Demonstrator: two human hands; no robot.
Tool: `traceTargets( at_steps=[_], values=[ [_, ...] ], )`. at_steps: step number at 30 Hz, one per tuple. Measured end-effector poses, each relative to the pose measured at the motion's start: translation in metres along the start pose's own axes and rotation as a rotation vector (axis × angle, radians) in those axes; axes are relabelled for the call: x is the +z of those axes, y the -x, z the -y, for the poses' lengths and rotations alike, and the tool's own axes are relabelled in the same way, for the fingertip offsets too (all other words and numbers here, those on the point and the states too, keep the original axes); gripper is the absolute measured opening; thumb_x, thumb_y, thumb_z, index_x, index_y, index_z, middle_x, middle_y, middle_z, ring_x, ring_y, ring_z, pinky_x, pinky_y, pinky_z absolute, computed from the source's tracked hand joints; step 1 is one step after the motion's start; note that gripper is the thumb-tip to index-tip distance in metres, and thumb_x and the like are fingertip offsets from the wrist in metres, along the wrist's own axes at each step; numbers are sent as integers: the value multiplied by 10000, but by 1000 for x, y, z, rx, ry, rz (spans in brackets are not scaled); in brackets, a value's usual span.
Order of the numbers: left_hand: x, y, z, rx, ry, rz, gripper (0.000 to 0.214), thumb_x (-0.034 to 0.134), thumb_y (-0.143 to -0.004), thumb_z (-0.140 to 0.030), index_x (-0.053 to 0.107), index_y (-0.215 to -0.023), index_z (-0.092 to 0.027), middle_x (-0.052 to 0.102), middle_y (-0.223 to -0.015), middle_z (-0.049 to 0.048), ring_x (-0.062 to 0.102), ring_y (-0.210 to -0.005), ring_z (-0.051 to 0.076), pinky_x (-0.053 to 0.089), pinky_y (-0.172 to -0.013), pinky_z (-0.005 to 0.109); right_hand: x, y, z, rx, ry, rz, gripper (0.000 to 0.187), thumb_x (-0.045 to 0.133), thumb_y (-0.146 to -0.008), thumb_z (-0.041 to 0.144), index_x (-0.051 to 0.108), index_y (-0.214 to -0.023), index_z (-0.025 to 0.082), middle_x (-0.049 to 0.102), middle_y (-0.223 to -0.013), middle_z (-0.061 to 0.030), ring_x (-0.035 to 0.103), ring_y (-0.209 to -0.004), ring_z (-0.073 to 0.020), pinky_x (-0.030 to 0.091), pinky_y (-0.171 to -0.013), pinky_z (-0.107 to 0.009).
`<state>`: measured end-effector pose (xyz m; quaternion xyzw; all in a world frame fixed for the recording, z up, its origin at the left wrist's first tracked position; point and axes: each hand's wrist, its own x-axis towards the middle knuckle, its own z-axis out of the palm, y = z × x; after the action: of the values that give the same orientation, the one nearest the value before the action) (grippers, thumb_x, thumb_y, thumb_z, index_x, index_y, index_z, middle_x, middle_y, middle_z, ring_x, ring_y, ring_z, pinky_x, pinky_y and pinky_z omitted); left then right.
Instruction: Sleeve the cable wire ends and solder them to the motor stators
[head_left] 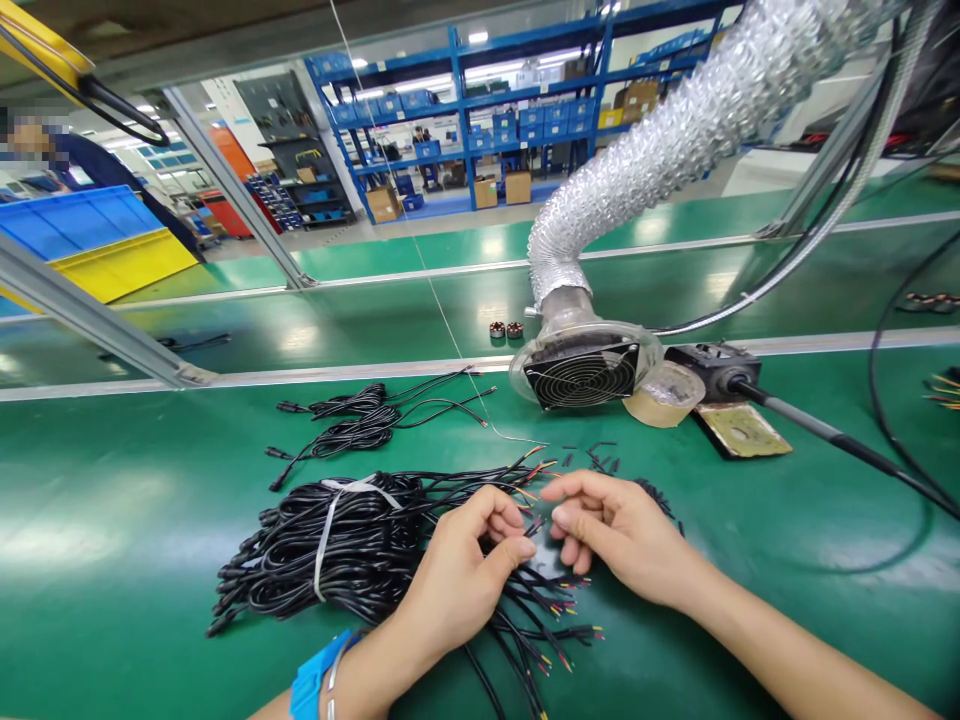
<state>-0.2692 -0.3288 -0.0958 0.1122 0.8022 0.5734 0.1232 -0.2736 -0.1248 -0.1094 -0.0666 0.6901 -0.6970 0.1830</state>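
My left hand (469,560) is curled above a bundle of black cables (337,545), its thumb close to the bent index finger. A coloured wire end shows just beyond those fingertips; whether they grip it is unclear. Facing it, my right hand (611,525) is half curled with thumb and index finger apart, the index tip beside stripped wire ends (534,470). I see nothing held in it. A white tie (324,550) wraps the bundle, and its red and yellow wire ends (559,607) fan out under and between my hands.
Two loose coiled cables (360,430) lie behind the bundle. Small black sleeve pieces (600,460) are scattered beyond my right hand. Farther back stand a fume extractor (581,375) on a foil duct, a tape roll (664,395) and a soldering iron (817,430) in its holder (712,365).
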Motion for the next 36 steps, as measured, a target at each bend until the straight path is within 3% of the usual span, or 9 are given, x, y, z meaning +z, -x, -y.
traceTargets(
  at_steps=[7,14,19,27,32,36],
  values=[
    [-1,1,-3,-21,-4,37,118,671,-816,-137,570,-848,-189,610,-766,-42,567,-736,111,453,-698,212,11,2,6,28,204,103,135,577,-899,287,646,-917,172,578,-623,33,569,-529,-95,452,-474,-174],
    [-1,2,-5,-17,-27,36,133,680,-810,-137,569,-854,-195,622,-766,-47,576,-737,111,455,-703,211,12,2,11,-21,251,130,98,577,-841,218,642,-798,158,516,-543,54,447,-482,-74,343,-461,-177],
    [-2,2,-5,-44,-38,48,143,679,-817,-157,560,-884,-199,638,-766,-44,591,-737,118,466,-708,222,6,3,14,-40,265,134,111,571,-855,216,662,-875,156,545,-564,49,484,-502,-83,365,-487,-180],
    [0,3,-8,-56,-92,99,129,649,-819,-116,562,-866,-199,638,-757,-47,594,-721,118,464,-684,212,12,1,9,-103,349,117,89,586,-827,187,663,-795,155,569,-595,41,483,-531,-80,366,-506,-173],
    [-14,6,-19,49,-487,157,119,638,-870,-207,590,-978,-222,674,-907,-9,619,-868,179,466,-808,292,-4,-1,12,-178,505,191,189,585,-820,145,683,-977,182,638,-652,38,557,-555,-98,414,-555,-188],
    [-20,5,-19,97,-935,45,158,434,-981,-238,585,-982,-193,639,-965,58,598,-908,245,466,-844,404,-12,-4,10,-270,616,39,155,561,-867,170,687,-955,189,695,-754,10,627,-665,-128,439,-658,-220]
  ],
)
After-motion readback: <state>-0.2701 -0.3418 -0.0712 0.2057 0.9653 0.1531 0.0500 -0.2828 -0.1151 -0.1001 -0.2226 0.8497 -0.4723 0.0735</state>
